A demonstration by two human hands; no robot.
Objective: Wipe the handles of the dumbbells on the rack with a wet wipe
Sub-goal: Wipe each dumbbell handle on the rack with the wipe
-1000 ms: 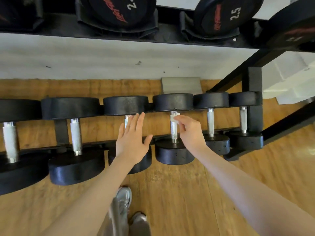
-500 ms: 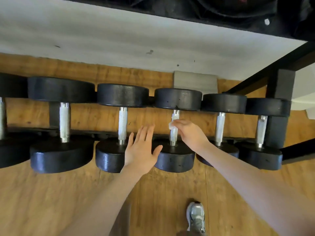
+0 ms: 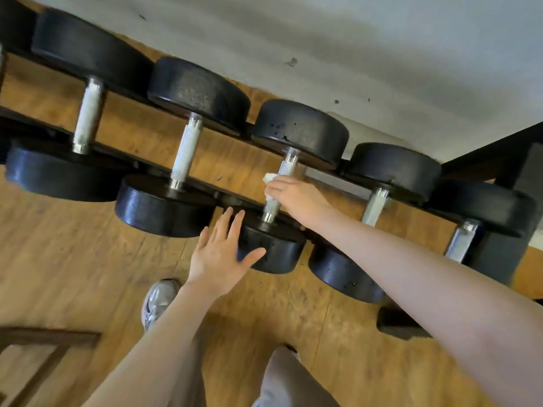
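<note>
Several black dumbbells with knurled silver handles lie side by side on a low black rack (image 3: pixel 211 192). My right hand (image 3: pixel 296 198) grips a white wet wipe (image 3: pixel 269 179) wrapped round the handle (image 3: pixel 279 189) of the middle dumbbell (image 3: pixel 299 127). My left hand (image 3: pixel 220 251) is flat with its fingers straight and spread, its thumb against the near head (image 3: pixel 273 251) of that same dumbbell. The handle to the left (image 3: pixel 186 151) and the two to the right, one handle (image 3: pixel 374 205) nearest, are bare.
A white wall (image 3: pixel 352 54) runs behind the rack above a wooden floor (image 3: pixel 73 259). A black upright post (image 3: pixel 517 171) of the rack stands at the right. My grey shoe (image 3: pixel 157 301) and trouser leg (image 3: pixel 288 380) are below. A dark wooden frame (image 3: pixel 44 348) sits at the lower left.
The view has tilted and moved closer to the rack. My right hand has slid a little down the handle with the wipe. My left hand now meets the near dumbbell head.
</note>
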